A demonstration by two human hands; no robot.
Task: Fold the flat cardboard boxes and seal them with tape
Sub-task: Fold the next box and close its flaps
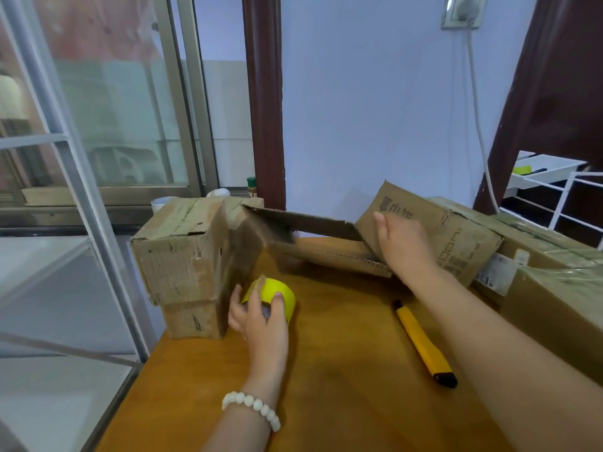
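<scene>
Left hand: in the lower centre of the frame, the left hand [261,319] gripped a yellow tape roll [275,295], thumb and fingers curled round its rim. A white bead bracelet [253,409] sat on the wrist.
Tape roll: low over the wooden table [326,412], just beside the left stack of boxes.
Right hand: right of centre, the right hand [403,244] lay against the printed panel of a cardboard box [329,254]. Its fingers were hidden, so grip or press could not be told.
Cardboard box: in the centre, half open and tilted, on the table.
Left stack: 2 worn boxes [182,256], 1 on the other, at the table's left edge.
Knife: a yellow utility knife [424,344] lay flat between the arms.
Right edge: more taped boxes [554,298].
</scene>
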